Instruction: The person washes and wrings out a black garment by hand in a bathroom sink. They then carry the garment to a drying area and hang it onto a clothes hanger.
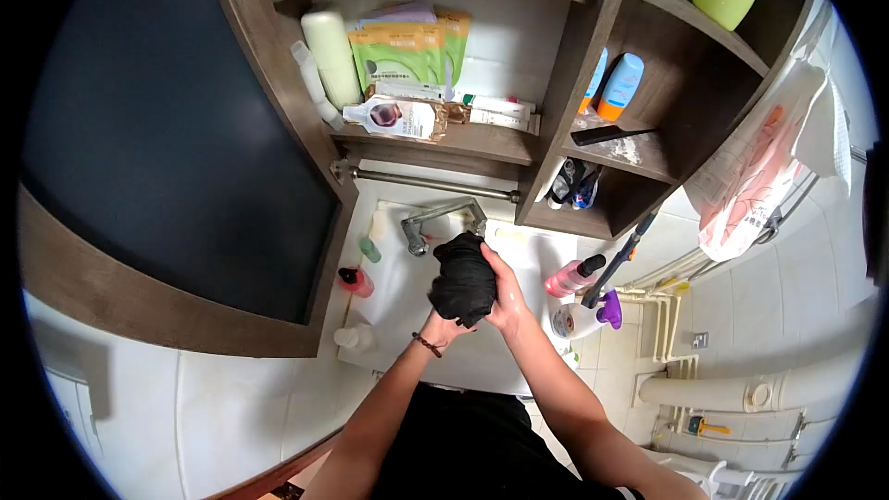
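A bunched black cloth [465, 280] is held between my two hands above the white sink [398, 315], just in front of the metal faucet [444, 218]. My right hand [505, 287] presses on its right side, with the fingers along the edge. Beneath the cloth, my left hand [446, 326] supports its lower end; most of its fingers are hidden by the fabric. A beaded bracelet [427, 344] circles my left wrist.
An open cabinet door [176, 148] stands at the left, below shelves [444, 137] of toiletries. Pink bottles [567, 278] and a spray bottle [579, 318] with a purple head line the sink's right side. A plastic bag [750, 176] hangs at the right.
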Available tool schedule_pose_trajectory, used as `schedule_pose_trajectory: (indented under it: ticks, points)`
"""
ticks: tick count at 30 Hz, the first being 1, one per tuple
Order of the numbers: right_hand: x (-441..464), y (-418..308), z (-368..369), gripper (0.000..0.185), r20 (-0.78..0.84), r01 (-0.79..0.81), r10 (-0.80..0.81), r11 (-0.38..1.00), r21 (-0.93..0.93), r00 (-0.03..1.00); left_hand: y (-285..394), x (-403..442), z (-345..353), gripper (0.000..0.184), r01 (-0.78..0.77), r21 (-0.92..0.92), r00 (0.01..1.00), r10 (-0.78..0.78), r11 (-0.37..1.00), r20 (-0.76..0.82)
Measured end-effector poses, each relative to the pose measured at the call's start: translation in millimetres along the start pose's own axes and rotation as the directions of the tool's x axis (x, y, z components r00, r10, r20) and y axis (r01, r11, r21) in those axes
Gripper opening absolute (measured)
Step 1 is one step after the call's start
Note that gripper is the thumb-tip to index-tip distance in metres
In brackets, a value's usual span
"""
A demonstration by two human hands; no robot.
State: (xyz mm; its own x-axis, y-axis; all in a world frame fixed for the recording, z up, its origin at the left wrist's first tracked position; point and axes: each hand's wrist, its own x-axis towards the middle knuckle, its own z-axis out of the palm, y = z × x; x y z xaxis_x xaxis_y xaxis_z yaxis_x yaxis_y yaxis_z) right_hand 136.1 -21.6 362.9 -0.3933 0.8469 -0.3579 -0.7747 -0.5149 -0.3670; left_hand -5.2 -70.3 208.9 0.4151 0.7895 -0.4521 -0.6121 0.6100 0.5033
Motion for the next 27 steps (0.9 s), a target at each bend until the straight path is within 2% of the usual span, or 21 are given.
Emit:
schedule_pose_trajectory:
  ticks: [1, 3, 4, 5, 7, 9, 10, 11, 12, 13, 14, 15, 16, 17, 18, 19, 21, 22, 24, 25, 27]
  points:
    - [-3.0, 5.4, -7.0, 0.043, -0.012, -0.007, 0.007, 1.000, 0.004, 1.000, 3.3, -8.1, 9.0, 0.065, 0.010, -0.008, 1.000, -0.010, 1.000, -0.008]
    - [-4.1, 14.9, -19.9, 0.044, -0.115, 0.115, -0.149, 0.957, -0.265, 0.982, 12.9, -12.1, 18.8, 0.071, -0.091, -0.238, 0.956, 0.152, 0.967, 0.252]
    - [5.7, 30.4, -49.6, 0.041, -0.176, 0.109, -0.211, 0.880, -0.463, 0.962, 20.0, -20.5, 32.7, 0.070, -0.124, -0.320, 0.949, 0.207, 0.939, 0.239]
    - [16.7, 42.5, -93.0, 0.039, -0.094, 0.064, -0.322, 0.446, -0.893, 0.942, 13.1, -18.5, 23.7, 0.066, -0.171, -0.347, 0.940, 0.258, 0.922, 0.222]
    - [-4.4, 62.6, -88.7, 0.037, 0.152, 0.177, -0.501, 0.002, -0.984, 0.852, -1.3, -13.9, 6.5, 0.059, -0.276, -0.358, 0.918, 0.355, 0.892, 0.175]
    - [-11.1, 72.5, -90.1, 0.028, 0.382, 0.354, -0.574, -0.166, -0.920, 0.724, -10.6, -14.2, -1.3, 0.055, -0.244, -0.478, 0.902, 0.379, 0.844, 0.209]
    - [-15.0, 69.4, -90.5, 0.026, 0.456, 0.327, -0.587, -0.319, -0.890, 0.669, -11.0, -21.0, 2.6, 0.054, -0.226, -0.504, 0.948, 0.307, 0.834, 0.083]
    - [-19.5, 63.6, -90.5, 0.023, 0.530, 0.287, -0.583, -0.461, -0.840, 0.615, -11.7, -23.1, -0.7, 0.054, -0.226, -0.507, 0.951, 0.302, 0.832, 0.071]
    - [-13.8, 62.3, -114.7, 0.021, 0.446, 0.268, -0.620, -0.364, -0.892, 0.645, -13.2, -25.6, -6.2, 0.053, -0.225, -0.502, 0.948, 0.307, 0.835, 0.086]
    - [-3.2, 61.0, -145.6, 0.022, 0.304, 0.298, -0.658, -0.126, -0.946, 0.689, -14.5, -28.4, -13.4, 0.051, -0.225, -0.497, 0.944, 0.313, 0.838, 0.100]
    - [6.0, 60.3, -172.2, 0.023, 0.027, 0.149, -0.627, 0.143, -0.978, 0.779, -16.9, -35.7, -23.8, 0.050, -0.229, -0.487, 0.967, 0.254, 0.843, -0.016]
    - [14.8, 59.7, -197.2, 0.023, -0.243, -0.024, -0.523, 0.391, -0.920, 0.817, -17.6, -39.1, -31.3, 0.050, -0.231, -0.492, 0.968, 0.251, 0.840, -0.025]
    - [25.3, 61.8, -224.1, 0.023, -0.251, -0.031, -0.516, 0.396, -0.918, 0.819, -17.5, -42.7, -39.3, 0.056, -0.238, -0.522, 0.964, 0.264, 0.819, -0.025]
    - [34.8, 64.8, -249.0, 0.026, -0.132, -0.085, -0.460, 0.122, -0.989, 0.878, -17.0, -46.6, -46.0, 0.063, -0.244, -0.554, 0.961, 0.275, 0.796, -0.029]
    - [42.4, 67.5, -265.6, 0.029, -0.029, -0.098, -0.366, -0.171, -0.980, 0.930, -17.3, -47.4, -52.7, 0.066, -0.250, -0.572, 0.959, 0.282, 0.782, -0.034]
    - [51.8, 71.8, -271.1, 0.029, -0.033, -0.100, -0.356, -0.170, -0.980, 0.934, -17.5, -48.4, -59.1, 0.069, -0.256, -0.589, 0.957, 0.289, 0.766, -0.040]
    - [77.8, 81.1, -276.4, 0.033, -0.137, -0.192, -0.174, -0.354, -0.915, 0.975, -16.5, -52.4, -70.2, 0.070, -0.186, -0.635, 0.956, 0.288, 0.750, 0.059]
    - [88.5, 83.6, -273.4, 0.033, -0.136, -0.187, -0.165, -0.355, -0.916, 0.977, -16.9, -52.1, -73.5, 0.070, -0.195, -0.636, 0.955, 0.292, 0.747, 0.050]
    - [102.6, 90.9, -266.2, 0.036, -0.158, -0.174, -0.077, -0.564, -0.807, 0.984, -15.2, -57.1, -75.3, 0.071, -0.204, -0.611, 0.942, 0.323, 0.765, 0.089]
    - [107.6, 93.3, -266.5, 0.036, -0.157, -0.169, -0.070, -0.563, -0.809, 0.985, -8.1, -60.9, -61.4, 0.071, -0.210, -0.610, 0.942, 0.325, 0.764, 0.083]
    - [116.7, 98.5, -262.9, 0.035, -0.268, -0.246, -0.061, -0.627, -0.739, 0.961, 9.8, -70.1, -26.8, 0.063, -0.364, -0.557, 0.928, 0.342, 0.747, -0.147]
